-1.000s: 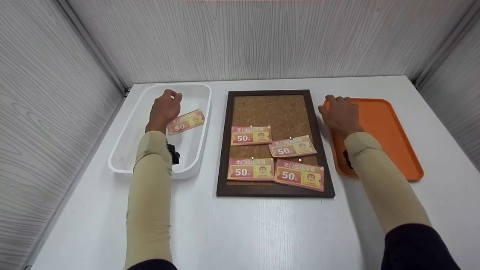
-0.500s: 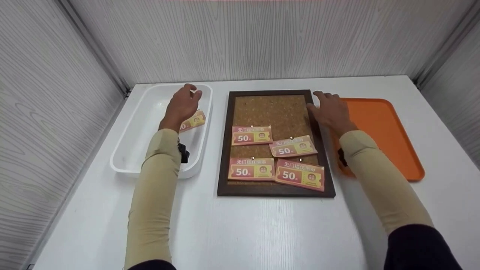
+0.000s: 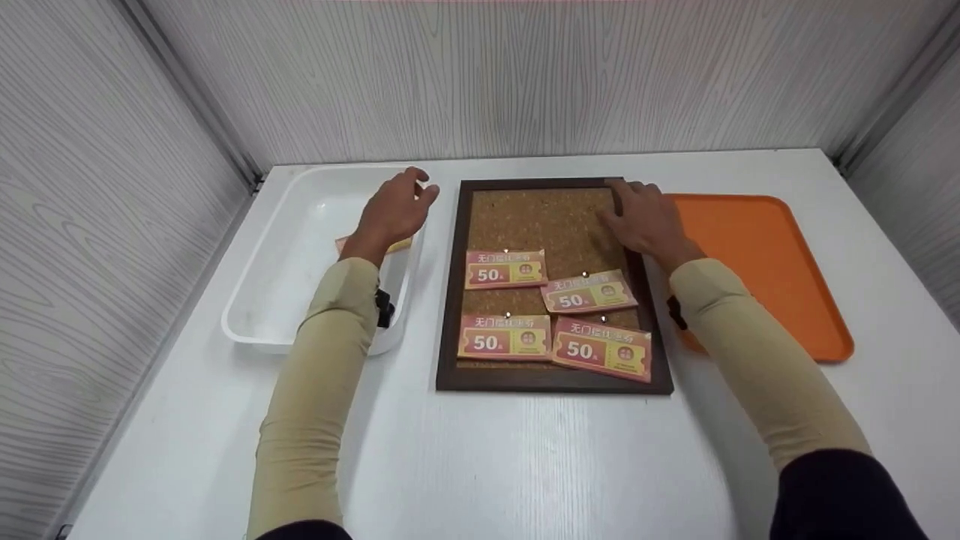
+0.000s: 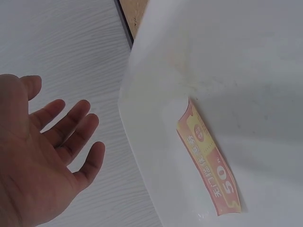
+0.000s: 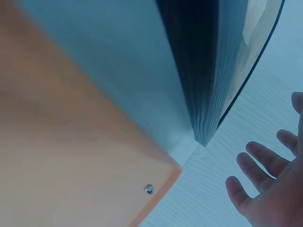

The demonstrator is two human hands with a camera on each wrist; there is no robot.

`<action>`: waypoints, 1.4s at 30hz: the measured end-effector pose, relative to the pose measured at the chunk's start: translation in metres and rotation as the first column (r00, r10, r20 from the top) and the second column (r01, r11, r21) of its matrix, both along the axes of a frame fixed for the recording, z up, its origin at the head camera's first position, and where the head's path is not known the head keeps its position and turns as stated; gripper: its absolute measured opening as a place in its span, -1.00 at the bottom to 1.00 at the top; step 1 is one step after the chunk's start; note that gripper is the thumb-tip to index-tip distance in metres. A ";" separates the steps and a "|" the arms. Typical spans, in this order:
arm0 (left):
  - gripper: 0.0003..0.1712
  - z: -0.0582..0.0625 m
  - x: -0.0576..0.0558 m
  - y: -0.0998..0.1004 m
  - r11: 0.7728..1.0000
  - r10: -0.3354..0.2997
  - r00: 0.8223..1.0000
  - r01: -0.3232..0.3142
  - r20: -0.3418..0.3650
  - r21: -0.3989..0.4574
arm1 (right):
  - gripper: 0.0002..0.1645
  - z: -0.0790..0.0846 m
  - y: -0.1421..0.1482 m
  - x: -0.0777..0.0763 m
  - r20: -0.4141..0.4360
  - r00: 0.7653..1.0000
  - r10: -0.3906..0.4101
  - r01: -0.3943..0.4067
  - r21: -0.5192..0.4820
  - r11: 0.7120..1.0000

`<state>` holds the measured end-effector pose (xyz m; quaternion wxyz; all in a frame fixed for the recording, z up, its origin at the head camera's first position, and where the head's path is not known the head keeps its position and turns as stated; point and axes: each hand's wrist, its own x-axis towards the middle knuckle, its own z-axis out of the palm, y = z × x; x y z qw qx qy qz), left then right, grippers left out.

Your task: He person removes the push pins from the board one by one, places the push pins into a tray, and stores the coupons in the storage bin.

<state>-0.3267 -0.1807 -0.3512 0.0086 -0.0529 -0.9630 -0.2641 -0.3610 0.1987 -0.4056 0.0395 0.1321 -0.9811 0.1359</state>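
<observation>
My left hand point(image 3: 395, 210) hovers over the right edge of the white tub point(image 3: 300, 255), fingers loosely bent around nothing. A red and yellow coupon point(image 4: 208, 161) lies in that tub, mostly hidden behind my hand in the head view. My right hand point(image 3: 646, 221) is over the upper right corner of the framed corkboard point(image 3: 544, 225), holding nothing; whether it touches the frame I cannot tell. Several similar coupons, among them a lower-right one point(image 3: 604, 350), are pinned to the board's lower part with small push pins.
To the board's right lies an orange tray point(image 3: 772, 270); a small metal pin point(image 5: 149, 189) sits near its corner in the right wrist view. Everything rests on a white table point(image 3: 525, 457), enclosed by pale wood-grain panels point(image 3: 525, 82) at back and sides.
My left hand has moved right from above the tub toward its right edge, its fingers loosening. My right hand has shifted left from the orange tray to the corkboard's corner.
</observation>
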 end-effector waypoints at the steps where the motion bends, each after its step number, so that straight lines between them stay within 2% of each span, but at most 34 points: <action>1: -0.40 0.000 0.001 0.001 1.000 -0.002 1.000 0.002 0.001 -0.001 | -0.25 0.000 -0.002 0.000 0.000 1.000 0.005 -0.005 0.003 1.000; 15: -0.42 0.000 0.006 0.009 0.997 -0.015 1.000 0.016 0.014 -0.076 | -0.27 0.002 -0.015 0.002 0.016 0.999 0.044 -0.044 -0.020 0.999; 24: -0.41 0.003 0.009 0.026 0.992 -0.074 0.997 0.077 0.038 -0.097 | -0.29 0.005 -0.027 0.006 0.005 0.997 0.083 -0.083 -0.011 0.996; 34: -0.43 -0.005 0.009 0.038 0.985 -0.089 0.994 0.098 0.071 -0.141 | -0.31 0.003 -0.047 0.009 0.029 0.995 0.093 -0.092 -0.029 0.995; 42: -0.45 -0.007 0.008 0.048 0.970 -0.107 0.988 0.128 0.110 -0.207 | -0.30 -0.001 -0.064 0.012 0.016 0.994 0.107 -0.107 -0.028 0.994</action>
